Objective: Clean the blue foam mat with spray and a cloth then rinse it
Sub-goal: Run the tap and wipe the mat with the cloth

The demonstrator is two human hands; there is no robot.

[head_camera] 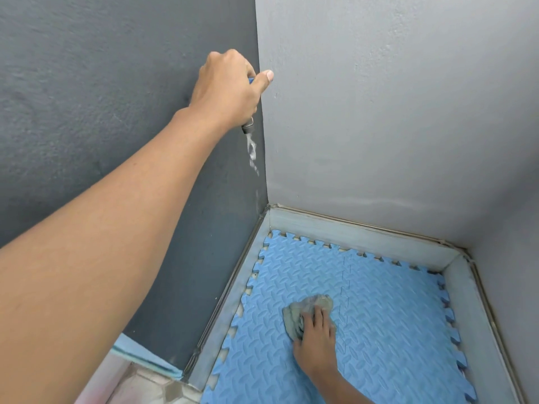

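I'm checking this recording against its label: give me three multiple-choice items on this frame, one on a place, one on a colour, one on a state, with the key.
1. Where does the cloth lie?
A. On the blue foam mat, under the right hand
B. Draped over the wall tap
C. On the tiled floor outside the basin

2. What colour is the wall behind the left hand?
A. White
B. Dark grey
C. Yellow

3. What is the state of the tap?
A. Dry and shut
B. Running, with water falling from the spout
C. Removed from the wall

Key:
1 A, the right hand presses the crumpled cloth flat against the mat's middle.
2 B, the left wall is dark grey, the adjoining wall lighter.
3 B, a stream of water drops below the spout while the left hand grips the handle.
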